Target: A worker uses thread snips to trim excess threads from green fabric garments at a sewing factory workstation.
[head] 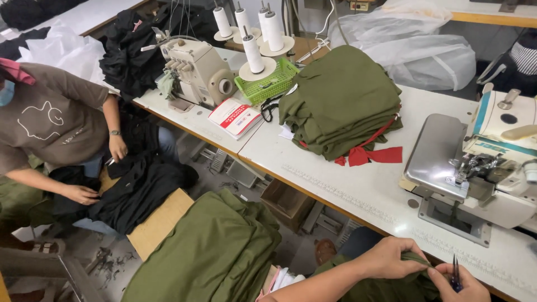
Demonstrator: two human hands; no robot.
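At the near edge of the white sewing table (347,190), the left hand (386,258) pinches green cloth (386,288) shut, touching the right hand (458,282), which grips small snips (455,273).

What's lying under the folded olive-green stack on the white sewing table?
Red fabric strips poke out from beneath the folded green stack at its right front edge, resting on the white table. How far they run underneath, and anything else below, is covered by the stack.
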